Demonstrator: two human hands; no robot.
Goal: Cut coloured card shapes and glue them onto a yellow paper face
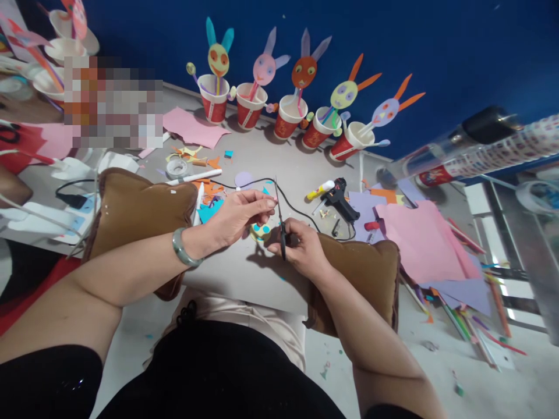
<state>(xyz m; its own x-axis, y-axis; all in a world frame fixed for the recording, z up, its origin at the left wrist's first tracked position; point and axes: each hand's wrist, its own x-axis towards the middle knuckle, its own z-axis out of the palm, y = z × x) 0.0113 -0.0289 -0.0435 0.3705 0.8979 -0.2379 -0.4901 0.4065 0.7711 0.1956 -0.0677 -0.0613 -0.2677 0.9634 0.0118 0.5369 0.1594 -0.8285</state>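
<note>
A black shirt [218,372] fills the foreground, before brown cushions [146,203]. The left hand [233,218] pinches its fingertips together, contents unclear; the right hand [303,250] grips scissors [283,238], blades beside those fingertips, above a yellow paper face [261,235].

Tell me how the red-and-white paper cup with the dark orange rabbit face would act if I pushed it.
The cup might tip, as it narrows downward and the rabbit face rises above it. Thin-looking, pale purple ears could bend.

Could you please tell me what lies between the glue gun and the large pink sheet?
In the head view, lilac paper and a red item lie between the glue gun and pink sheet.
</note>
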